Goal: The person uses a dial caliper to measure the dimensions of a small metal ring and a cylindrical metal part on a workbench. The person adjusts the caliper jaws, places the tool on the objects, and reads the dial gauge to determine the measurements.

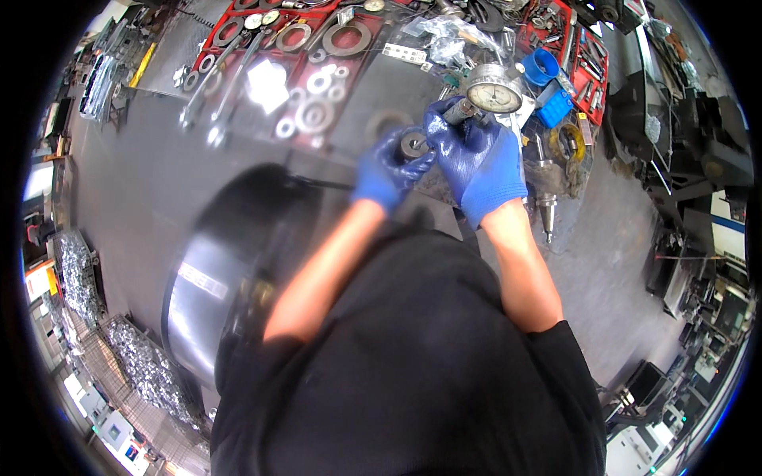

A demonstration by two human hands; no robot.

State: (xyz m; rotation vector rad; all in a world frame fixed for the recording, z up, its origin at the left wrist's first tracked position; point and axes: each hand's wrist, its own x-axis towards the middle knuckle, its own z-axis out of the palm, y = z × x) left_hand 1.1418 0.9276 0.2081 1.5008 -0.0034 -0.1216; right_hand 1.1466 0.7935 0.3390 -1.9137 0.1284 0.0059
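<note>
My left hand, in a blue coated glove, is closed around a small dark metal ring, whose bore faces up. Close beside it on the right, my gloved right hand grips the stem of a dial gauge. The gauge's round white face tilts up past my fingers. Its lower end is hidden by my right hand, so whether it touches the ring I cannot tell. Both hands are over the near edge of a crowded workbench.
Red trays hold several metal rings. Right of the gauge are a blue ring-shaped container, a blue box, and a tapered metal tool holder. A large black and silver rounded object stands left of my body.
</note>
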